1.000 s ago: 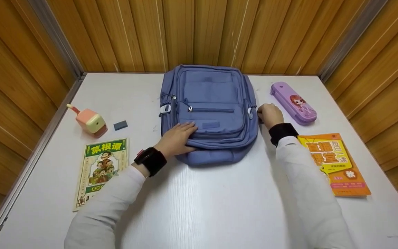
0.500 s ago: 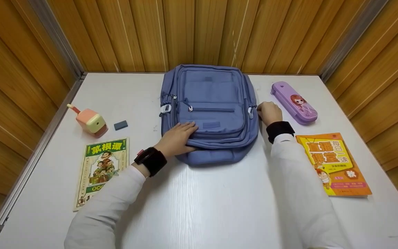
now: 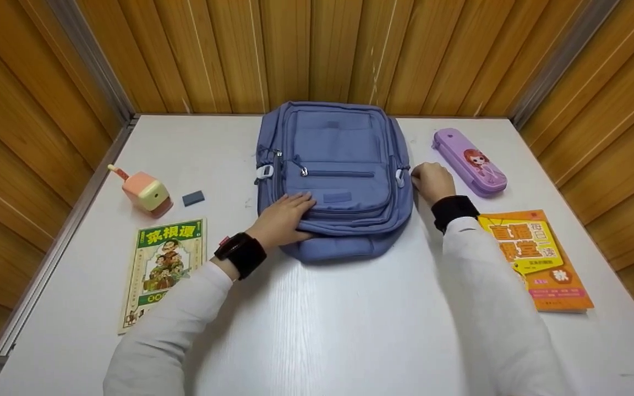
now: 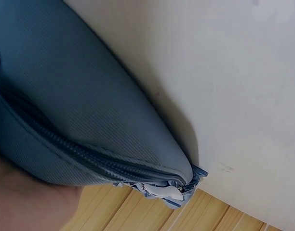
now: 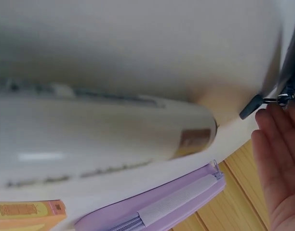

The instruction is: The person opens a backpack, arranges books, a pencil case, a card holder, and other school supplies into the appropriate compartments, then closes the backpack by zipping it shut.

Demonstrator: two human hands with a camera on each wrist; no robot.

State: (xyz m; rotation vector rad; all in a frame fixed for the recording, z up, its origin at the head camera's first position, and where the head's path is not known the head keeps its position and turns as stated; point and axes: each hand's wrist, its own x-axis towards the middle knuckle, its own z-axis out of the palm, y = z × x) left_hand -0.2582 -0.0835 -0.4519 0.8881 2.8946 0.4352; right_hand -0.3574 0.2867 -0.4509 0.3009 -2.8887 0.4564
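A blue backpack (image 3: 336, 146) lies on its back on the white table, front pockets facing up. My left hand (image 3: 281, 220) rests on its lower left front with the fingers straight. In the left wrist view, part of that hand (image 4: 36, 197) shows against the bag beside a dark zipper (image 4: 94, 161). At the bag's right side, near a white buckle (image 3: 399, 178), my right hand (image 3: 433, 181) has its fingers curled. The right wrist view shows the fingertips at a metal zipper slider (image 5: 282, 99), its dark pull tab (image 5: 251, 107) sticking out; the thumb is hidden.
To the right lie a purple pencil case (image 3: 470, 162) and an orange book (image 3: 562, 275), partly under my sleeve. On the left are a pink-and-yellow pencil sharpener (image 3: 146, 192), a grey eraser (image 3: 193, 198) and a green-and-cream book (image 3: 165, 264). Wood-patterned walls (image 3: 328, 55) border the table.
My right wrist and forearm swung slightly left, then back right, while the fingers stayed at the bag's right side. My left hand and the backpack have hardly moved.
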